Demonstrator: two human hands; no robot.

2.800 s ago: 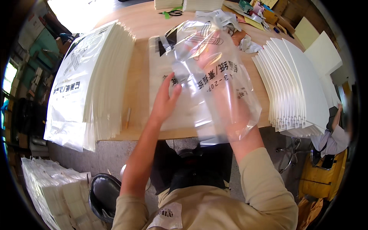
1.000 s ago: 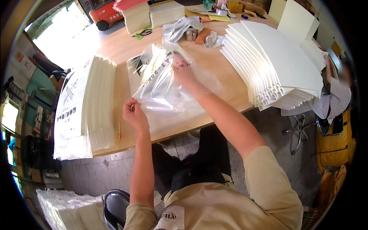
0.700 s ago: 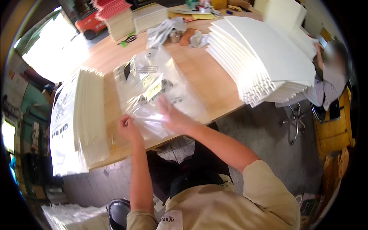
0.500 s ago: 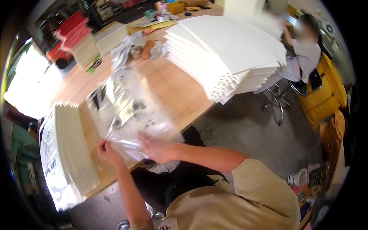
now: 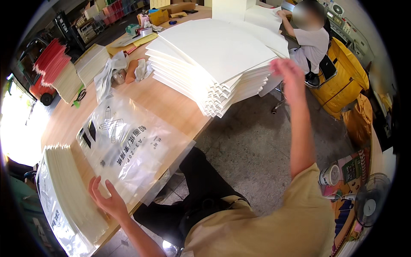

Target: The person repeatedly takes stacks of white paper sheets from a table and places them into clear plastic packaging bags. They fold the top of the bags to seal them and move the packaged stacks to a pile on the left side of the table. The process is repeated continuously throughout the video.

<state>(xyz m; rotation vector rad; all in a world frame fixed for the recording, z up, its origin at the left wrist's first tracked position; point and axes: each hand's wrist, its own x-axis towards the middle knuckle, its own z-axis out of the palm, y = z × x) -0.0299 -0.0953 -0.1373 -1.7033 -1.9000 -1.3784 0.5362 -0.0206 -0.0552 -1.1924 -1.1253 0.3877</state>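
A clear plastic bag (image 5: pixel 132 147) printed with black marks lies flat on the table, its near end hanging over the edge. My left hand (image 5: pixel 109 199) is beside the bag's near left corner, fingers apart and holding nothing. My right hand (image 5: pixel 290 79) is raised at the right corner of a tall stack of white paper sheets (image 5: pixel 227 47). Motion blurs its fingers, so whether they touch the paper is unclear. The stack is fanned in offset layers. Left of the bag stands a pile of filled plastic packs (image 5: pixel 70 192).
A crumpled plastic bag (image 5: pixel 110 75), scissors (image 5: pixel 79 97) and a red-topped paper stack (image 5: pixel 55 64) are on the far left of the wooden table (image 5: pixel 171 98). A seated person (image 5: pixel 310 47) works beyond the stack. On the right are a yellow bag (image 5: pixel 342 81) and a fan (image 5: pixel 370 205).
My right hand has left the plastic bag and swung up and right to the paper stack. My left hand has let go of the bag's edge and opened. The bag now lies flatter.
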